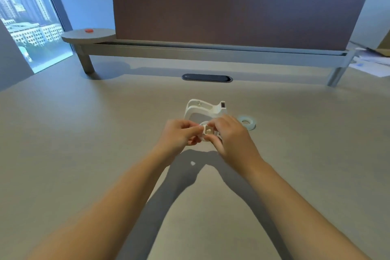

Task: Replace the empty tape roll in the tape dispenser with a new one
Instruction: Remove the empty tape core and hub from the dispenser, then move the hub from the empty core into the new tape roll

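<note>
A white tape dispenser (202,107) stands on the beige desk just beyond my hands, its roll bay showing no roll. My left hand (179,135) and my right hand (230,135) meet in front of it, both pinching a small white spool with a thin roll ring (207,131) between the fingertips. A full roll of clear tape (246,121) lies flat on the desk to the right of the dispenser, apart from my right hand.
A raised shelf with a brown divider panel (238,12) runs along the back of the desk (84,133). A dark cable slot (207,78) sits behind the dispenser. Papers (371,63) lie at the far right. A red object (88,31) rests on the shelf's round left end.
</note>
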Demonstrator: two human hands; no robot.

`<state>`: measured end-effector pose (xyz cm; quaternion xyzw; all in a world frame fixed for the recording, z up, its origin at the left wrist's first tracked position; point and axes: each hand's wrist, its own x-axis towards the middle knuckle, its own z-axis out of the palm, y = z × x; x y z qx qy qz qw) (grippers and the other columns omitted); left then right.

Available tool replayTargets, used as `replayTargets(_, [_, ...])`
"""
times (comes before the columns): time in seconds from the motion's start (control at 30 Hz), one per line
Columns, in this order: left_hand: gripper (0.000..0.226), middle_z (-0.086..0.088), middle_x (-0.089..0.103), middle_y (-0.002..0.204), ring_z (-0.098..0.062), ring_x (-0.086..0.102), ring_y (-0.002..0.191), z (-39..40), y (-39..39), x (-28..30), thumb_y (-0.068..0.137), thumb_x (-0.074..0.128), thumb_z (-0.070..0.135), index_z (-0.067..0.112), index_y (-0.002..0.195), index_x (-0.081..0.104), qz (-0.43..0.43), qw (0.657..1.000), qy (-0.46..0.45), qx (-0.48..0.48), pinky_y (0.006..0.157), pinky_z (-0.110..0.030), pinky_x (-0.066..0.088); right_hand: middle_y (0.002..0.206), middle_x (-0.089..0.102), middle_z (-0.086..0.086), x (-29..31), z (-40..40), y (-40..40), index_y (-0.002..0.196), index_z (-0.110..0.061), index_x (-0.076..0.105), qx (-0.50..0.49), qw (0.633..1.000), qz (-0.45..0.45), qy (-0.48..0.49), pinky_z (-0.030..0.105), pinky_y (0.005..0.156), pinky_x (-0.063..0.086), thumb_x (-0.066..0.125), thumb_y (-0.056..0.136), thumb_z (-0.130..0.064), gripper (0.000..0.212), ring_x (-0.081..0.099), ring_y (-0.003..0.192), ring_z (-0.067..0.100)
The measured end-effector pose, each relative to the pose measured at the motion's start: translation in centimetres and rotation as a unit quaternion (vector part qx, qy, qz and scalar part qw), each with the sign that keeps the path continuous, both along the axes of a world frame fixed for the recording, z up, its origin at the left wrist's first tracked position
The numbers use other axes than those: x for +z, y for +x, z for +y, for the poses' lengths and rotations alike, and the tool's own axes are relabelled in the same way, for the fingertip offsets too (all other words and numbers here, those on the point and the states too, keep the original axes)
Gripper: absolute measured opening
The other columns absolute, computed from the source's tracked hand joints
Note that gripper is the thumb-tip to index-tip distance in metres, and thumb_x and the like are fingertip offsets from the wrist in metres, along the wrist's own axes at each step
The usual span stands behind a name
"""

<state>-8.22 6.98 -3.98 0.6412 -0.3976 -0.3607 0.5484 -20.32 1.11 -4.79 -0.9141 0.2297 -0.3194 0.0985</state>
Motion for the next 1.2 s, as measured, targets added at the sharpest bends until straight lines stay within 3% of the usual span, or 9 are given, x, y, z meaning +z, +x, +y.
replayTargets(0.17, [0.022,-0.007,0.054,0.059,-0.015,0.047,0.055,1.6,-0.9,1.1,0.082,0.053,0.009,0.01,0.061,0.06,-0.014,0.999,-0.031,-0.001,0.059,-0.023,0.043,0.098,0.061,0.022,1.3,1.8,-1.1,0.099,0.003,0.054,0.016,1.0,-0.003,-0.009,0.03,0.067,0.04,0.054,0.083,-0.016,0.025,0.058,0.082,0.035])
replayTargets(0.33, [0.019,-0.006,0.055,0.064,-0.014,0.05,0.059,0.4,-1.0,0.8,0.083,0.053,0.013,0.008,0.066,0.061,-0.009,1.0,-0.004,0.012,0.06,-0.02,0.046,0.094,0.059,0.011,0.7,1.0,-1.4,0.1,-0.004,0.053,-0.013,0.992,-0.047,0.118,0.017,0.063,0.038,0.053,0.086,-0.016,0.018,0.05,0.077,0.017])
replayTargets(0.5, [0.01,-0.005,0.057,0.071,-0.012,0.054,0.06,-1.8,-1.2,-2.1,0.082,0.056,0.015,0.008,0.088,0.058,-0.109,0.992,0.041,0.046,0.047,-0.013,0.046,0.071,0.053,-0.007,-1.1,-0.6,-2.2,0.08,-0.018,0.05,-0.072,0.919,-0.205,0.328,0.002,0.049,0.041,0.057,0.084,-0.014,0.009,0.051,0.065,0.006])
replayTargets(0.57, [0.004,-0.006,0.059,0.074,-0.014,0.054,0.061,-2.6,-1.4,-3.3,0.081,0.057,0.018,0.014,0.08,0.055,-0.161,0.984,0.06,0.051,0.052,-0.017,0.044,0.073,0.052,-0.006,-1.9,-1.7,-2.6,0.086,-0.017,0.052,-0.093,0.899,-0.219,0.368,0.0,0.045,0.04,0.056,0.085,-0.016,0.005,0.05,0.065,0.007])
replayTargets(0.7, [0.015,-0.005,0.062,0.084,-0.017,0.052,0.079,-3.2,-1.4,-4.4,0.084,0.052,0.021,0.01,0.086,0.063,-0.279,0.957,0.07,0.049,0.063,-0.024,0.036,0.089,0.057,0.001,-3.4,-4.0,-3.5,0.109,-0.012,0.057,-0.134,0.908,-0.196,0.346,0.0,0.051,0.041,0.056,0.084,-0.017,0.026,0.052,0.069,0.005])
replayTargets(0.87, [0.024,-0.016,0.064,0.1,-0.027,0.055,0.089,-3.8,-1.3,-4.7,0.086,0.049,0.022,0.003,0.09,0.064,-0.389,0.917,0.037,0.073,0.066,-0.022,0.028,0.108,0.062,0.012,-4.5,-5.4,-4.7,0.102,-0.013,0.06,-0.176,0.913,-0.166,0.33,0.035,0.081,0.049,0.059,0.079,-0.011,0.024,0.057,0.092,0.023])
replayTargets(0.97, [0.025,-0.017,0.062,0.104,-0.026,0.053,0.089,-4.9,-2.6,-4.1,0.087,0.048,0.02,0.002,0.096,0.062,-0.415,0.909,0.005,0.046,0.067,-0.024,0.032,0.112,0.057,0.012,-4.6,-6.2,-5.9,0.1,-0.011,0.059,-0.21,0.913,-0.168,0.306,0.033,0.077,0.046,0.058,0.079,-0.009,0.022,0.055,0.09,0.021])
replayTargets(1.1, [0.03,-0.011,0.056,0.125,-0.026,0.05,0.113,-7.5,-4.8,-3.6,0.086,0.046,0.014,0.007,0.113,0.057,-0.451,0.892,-0.003,-0.018,0.091,-0.027,0.035,0.113,0.057,0.012,-4.6,-7.5,-7.7,0.105,-0.01,0.059,-0.227,0.915,-0.166,0.29,0.029,0.076,0.04,0.055,0.082,-0.013,0.023,0.05,0.09,0.016])
replayTargets(1.2, [0.034,-0.01,0.047,0.137,-0.028,0.043,0.124,-9.9,-6.2,-3.9,0.087,0.042,0.013,0.007,0.119,0.052,-0.502,0.863,0.013,-0.055,0.097,-0.032,0.031,0.113,0.06,0.008,-5.0,-8.2,-9.1,0.109,-0.013,0.059,-0.235,0.913,-0.158,0.295,0.028,0.078,0.04,0.054,0.083,-0.017,0.026,0.05,0.091,0.013])
